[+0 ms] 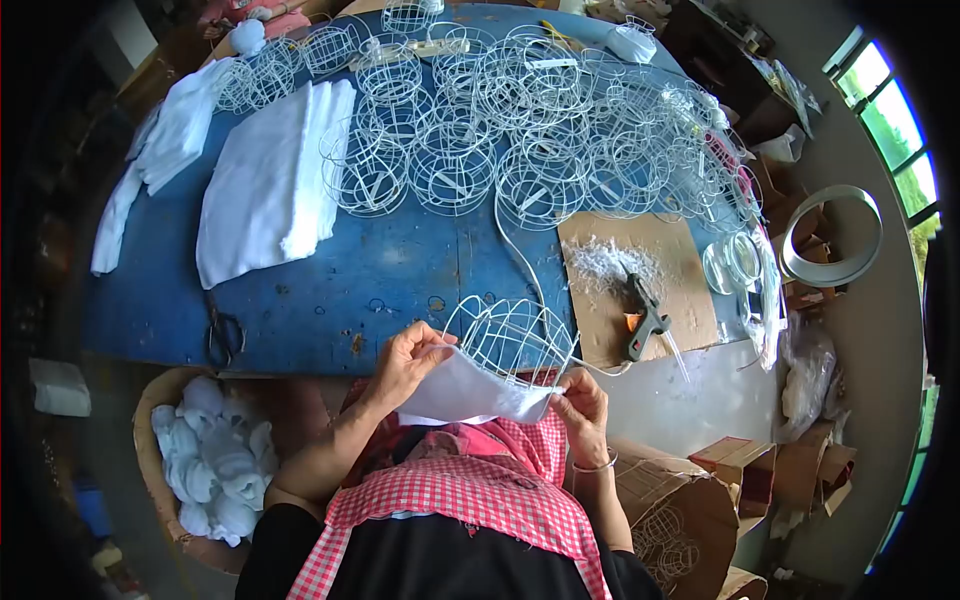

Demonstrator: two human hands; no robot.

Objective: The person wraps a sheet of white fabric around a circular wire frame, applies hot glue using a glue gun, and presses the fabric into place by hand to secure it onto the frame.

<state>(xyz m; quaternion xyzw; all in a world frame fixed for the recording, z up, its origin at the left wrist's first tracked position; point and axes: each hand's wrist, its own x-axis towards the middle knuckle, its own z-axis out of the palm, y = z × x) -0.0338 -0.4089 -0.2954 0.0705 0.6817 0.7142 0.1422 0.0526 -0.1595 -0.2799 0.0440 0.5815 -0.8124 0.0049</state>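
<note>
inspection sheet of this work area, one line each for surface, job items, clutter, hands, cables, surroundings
Surface: blue table, scuffed and marked
Job's things: white cloth against the rim of a wire frame
Clutter: piled wire cages, folded fabric, scissors, white scraps on cardboard
Hands: left hand and right hand pinch opposite ends of the cloth
Cables: pale cord passes behind the held frame; glue gun nearby
Surroundings: bin of white bundles, boxes, another person's hands

Bare blue bench spans center-left of the frame, interrupted by scissors; crowded wire frames obstruct the top, the glue gun the right.
</note>
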